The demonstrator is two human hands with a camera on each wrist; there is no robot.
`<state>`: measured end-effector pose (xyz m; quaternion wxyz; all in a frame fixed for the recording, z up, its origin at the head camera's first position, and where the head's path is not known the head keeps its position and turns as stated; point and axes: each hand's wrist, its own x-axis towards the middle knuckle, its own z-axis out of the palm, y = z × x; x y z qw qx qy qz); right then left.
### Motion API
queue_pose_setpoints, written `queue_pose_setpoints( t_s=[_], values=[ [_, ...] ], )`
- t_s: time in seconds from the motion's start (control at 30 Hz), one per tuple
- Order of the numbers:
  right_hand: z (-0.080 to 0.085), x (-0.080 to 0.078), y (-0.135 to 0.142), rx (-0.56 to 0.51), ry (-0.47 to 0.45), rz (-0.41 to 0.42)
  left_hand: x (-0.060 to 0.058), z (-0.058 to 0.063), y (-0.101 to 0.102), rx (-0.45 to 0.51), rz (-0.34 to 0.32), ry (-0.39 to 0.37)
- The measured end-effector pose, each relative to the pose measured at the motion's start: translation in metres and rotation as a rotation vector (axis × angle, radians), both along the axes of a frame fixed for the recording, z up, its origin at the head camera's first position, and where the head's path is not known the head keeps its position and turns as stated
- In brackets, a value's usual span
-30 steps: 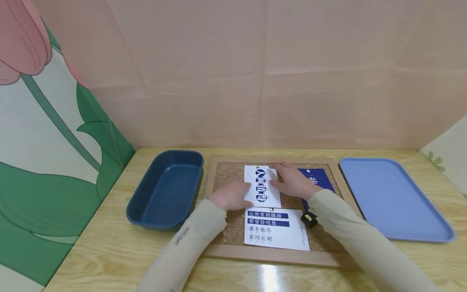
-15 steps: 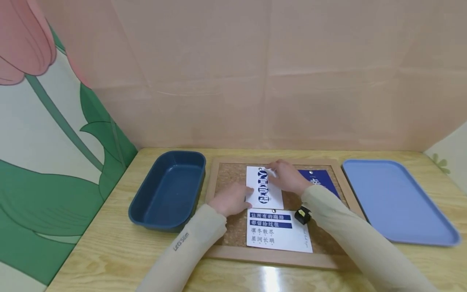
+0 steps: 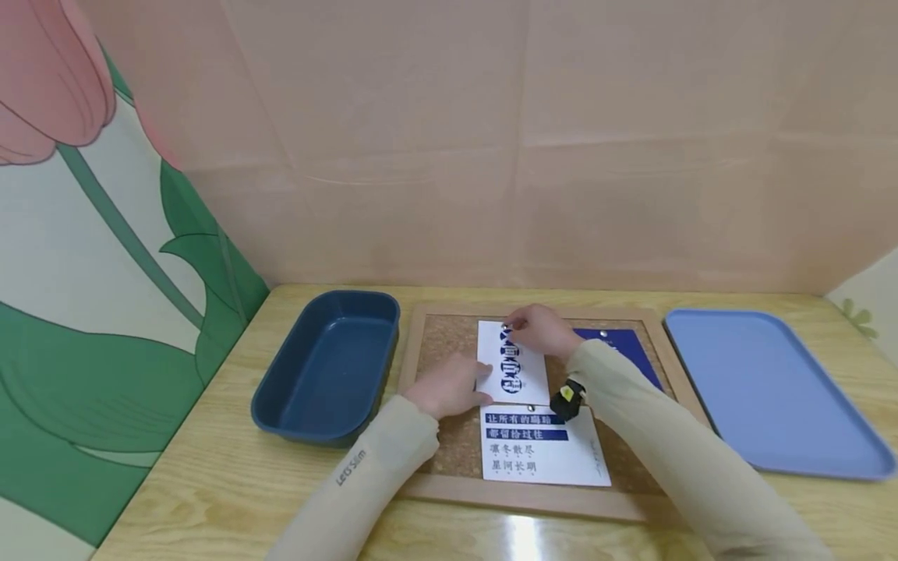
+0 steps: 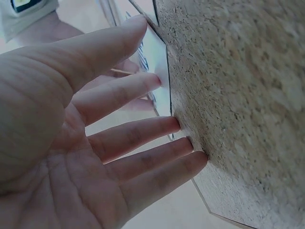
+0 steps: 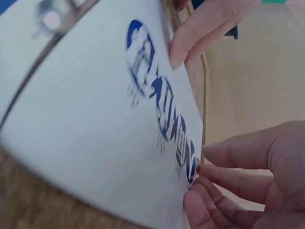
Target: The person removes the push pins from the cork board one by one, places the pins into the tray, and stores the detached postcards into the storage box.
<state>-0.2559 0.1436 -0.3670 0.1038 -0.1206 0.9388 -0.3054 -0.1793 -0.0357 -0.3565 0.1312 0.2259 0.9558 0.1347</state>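
On a wood-framed cork board point(image 3: 445, 335) lies a white card point(image 3: 510, 370) with blue oval lettering. My right hand point(image 3: 543, 331) is at the card's top edge; its thumb and forefinger pinch a small thumbtack point(image 5: 198, 168) there. My left hand point(image 3: 449, 387) rests at the card's left edge with extended fingers. In the left wrist view, its index fingertip presses the card while the other fingertips point(image 4: 200, 160) touch the cork. Below lies a second white card point(image 3: 547, 463) with a tack point(image 3: 531, 407) at its top.
A blue card point(image 3: 627, 351) with a tack lies at the board's upper right, partly behind my right sleeve. Left of the board stands a deep dark-blue bin point(image 3: 326, 374); right of it lies a flat light-blue tray point(image 3: 765, 382). A pinkish covering point(image 3: 449, 156) rises behind the table.
My right hand has moved left and up to the card's top edge, its fingers drawing together on the tack there. My left hand stays by the card's left edge.
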Motion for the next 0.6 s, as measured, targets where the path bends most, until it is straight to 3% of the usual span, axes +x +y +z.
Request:
queue_pose_setpoints(
  t_s=[0.13,0.37,0.6],
  values=[
    [-0.002,-0.003,-0.004,-0.027,-0.040,-0.044,0.001,-0.001,0.000,0.007,0.005,0.001],
    [-0.005,-0.007,-0.005,-0.148,-0.149,-0.190,0.001,-0.001,0.001,-0.011,-0.010,0.033],
    [-0.006,-0.012,-0.006,-0.195,-0.201,-0.261,0.000,0.000,0.005,-0.040,-0.027,0.042]
  ],
)
